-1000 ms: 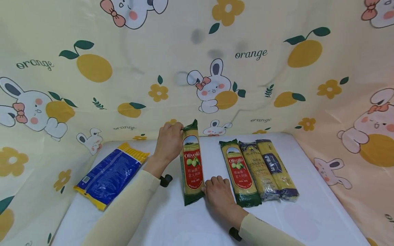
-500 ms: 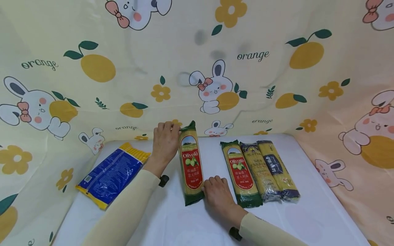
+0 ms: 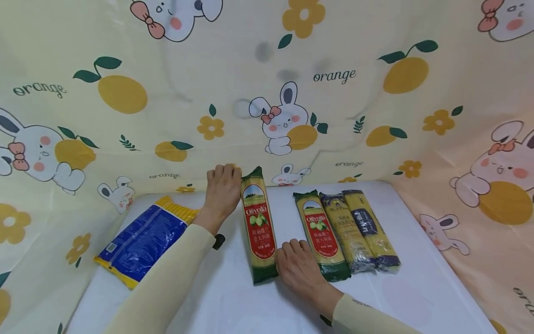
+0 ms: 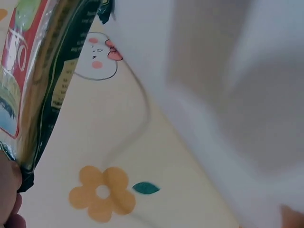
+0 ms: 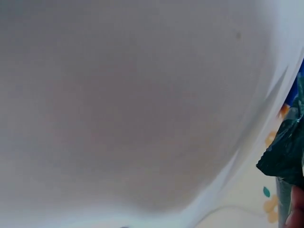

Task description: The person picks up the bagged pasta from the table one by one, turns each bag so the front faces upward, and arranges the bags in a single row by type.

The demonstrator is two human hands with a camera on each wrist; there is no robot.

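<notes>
A spaghetti packet (image 3: 259, 227) with a red Olivoilà label and dark green ends stands tilted in the middle of the head view. My left hand (image 3: 223, 192) grips its upper left corner; in the left wrist view, fingers (image 4: 8, 185) press on the green end. At the lower right corner, my right hand (image 3: 298, 266) pinches the packet with curled fingers. The right wrist view catches only that crumpled green end (image 5: 285, 147) and a bit of fingertip (image 5: 297, 209). A matching Olivoilà packet (image 3: 322, 236) lies just right of the right hand.
Two more pasta packets, one gold (image 3: 348, 234) and one with a dark blue label (image 3: 371, 232), lie side by side at the right. A blue and yellow bag (image 3: 146, 241) lies at the left of the white table (image 3: 233, 306). A patterned cloth (image 3: 233, 69) hangs behind.
The held packet's top has leaned a little left, then the whole packet has shifted slightly right and nearer, both hands still on it. The head view has swung slightly. The other packets lie unmoved.
</notes>
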